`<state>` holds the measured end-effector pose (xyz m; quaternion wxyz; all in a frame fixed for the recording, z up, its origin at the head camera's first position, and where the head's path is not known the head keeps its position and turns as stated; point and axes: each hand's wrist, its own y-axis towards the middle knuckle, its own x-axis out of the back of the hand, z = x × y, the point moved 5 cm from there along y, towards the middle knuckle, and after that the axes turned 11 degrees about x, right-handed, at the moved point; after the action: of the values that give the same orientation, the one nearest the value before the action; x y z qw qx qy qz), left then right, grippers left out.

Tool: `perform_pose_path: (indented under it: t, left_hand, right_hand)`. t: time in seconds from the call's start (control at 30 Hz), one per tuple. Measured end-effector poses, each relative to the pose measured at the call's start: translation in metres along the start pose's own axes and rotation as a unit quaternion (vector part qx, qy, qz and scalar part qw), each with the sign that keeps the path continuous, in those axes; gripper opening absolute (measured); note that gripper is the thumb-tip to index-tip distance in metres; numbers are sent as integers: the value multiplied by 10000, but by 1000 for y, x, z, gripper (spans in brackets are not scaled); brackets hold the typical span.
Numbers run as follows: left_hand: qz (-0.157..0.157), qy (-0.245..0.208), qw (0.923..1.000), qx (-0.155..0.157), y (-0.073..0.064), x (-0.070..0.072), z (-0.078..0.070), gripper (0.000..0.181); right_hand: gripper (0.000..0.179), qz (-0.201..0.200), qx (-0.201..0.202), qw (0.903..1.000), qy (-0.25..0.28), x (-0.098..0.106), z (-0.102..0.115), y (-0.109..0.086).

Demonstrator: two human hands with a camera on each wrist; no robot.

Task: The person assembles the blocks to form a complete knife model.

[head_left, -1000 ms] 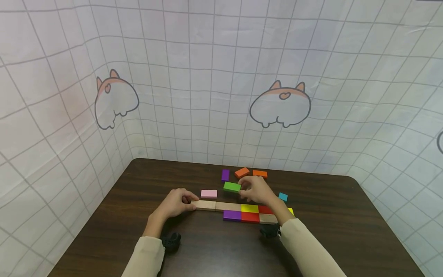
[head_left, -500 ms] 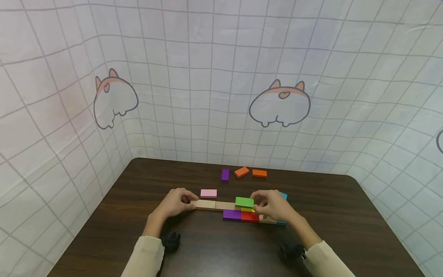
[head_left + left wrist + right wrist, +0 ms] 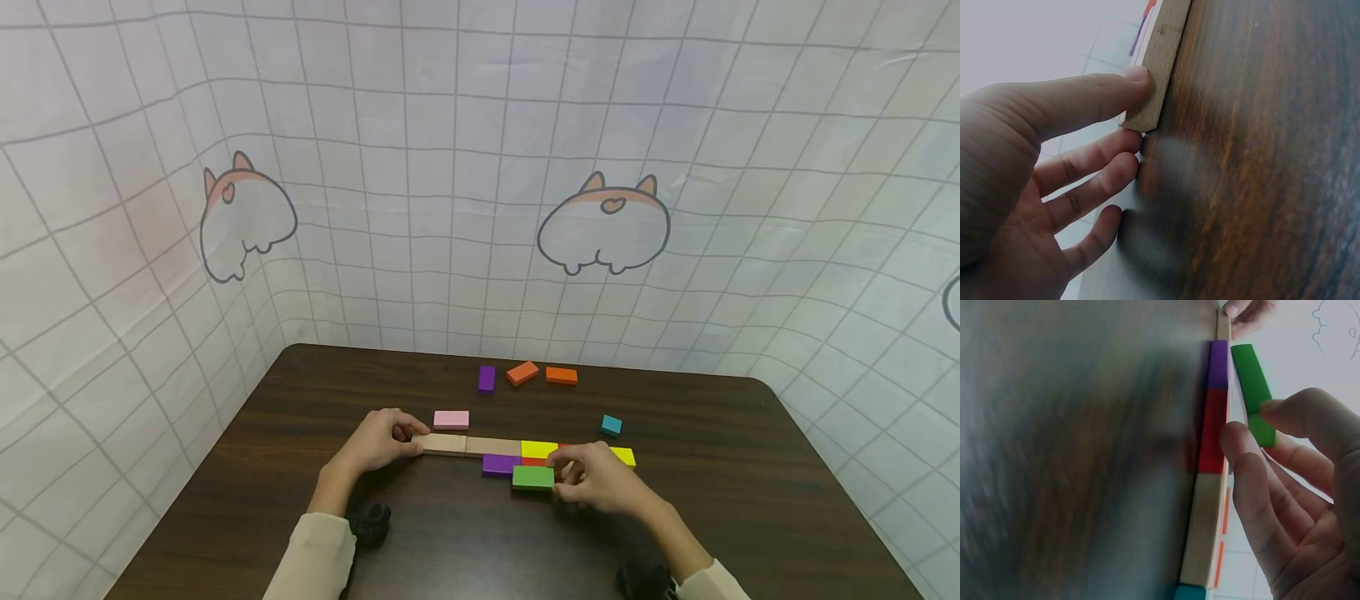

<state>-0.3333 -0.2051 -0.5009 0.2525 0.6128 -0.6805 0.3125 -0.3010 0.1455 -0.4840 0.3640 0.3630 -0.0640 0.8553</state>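
Note:
At the left end of the row, my left hand (image 3: 381, 437) holds a plain wooden block (image 3: 441, 444) between thumb and fingers. In the left wrist view, the thumb presses on that wooden block's side (image 3: 1166, 44), while the other fingers curve below its end. My right hand (image 3: 596, 479) pinches a green block (image 3: 533, 477) by its right end. The right wrist view has the green block (image 3: 1250, 381) tilted and raised over the row, apart from the purple block (image 3: 1218, 365) and red block (image 3: 1213, 428). A yellow block (image 3: 538, 449) lies in the back row.
Behind the row lie a pink block (image 3: 452, 419), a purple block (image 3: 487, 379), two orange blocks (image 3: 522, 372) and a blue block (image 3: 611, 425). Another yellow block (image 3: 623, 457) shows at the row's right end. A gridded white curtain (image 3: 420, 275) stands behind the dark table (image 3: 337, 383).
My right hand has carried the green block from behind the row, over it, towards the front edge near the red block. The left hand has stayed on the wooden block.

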Motion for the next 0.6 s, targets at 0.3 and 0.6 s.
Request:
perform_pose_path:
  t: [0.3,0.6]
  left_hand:
    - [15,-42,10000,-3,-2,1,-1,19]
    - [-15,-70,10000,66,-2,0,-1,19]
  right_hand:
    - [26,262,-166,9993,-213,-9,4,4]
    - [21,394,-94,9977,-547,-13,8,8]
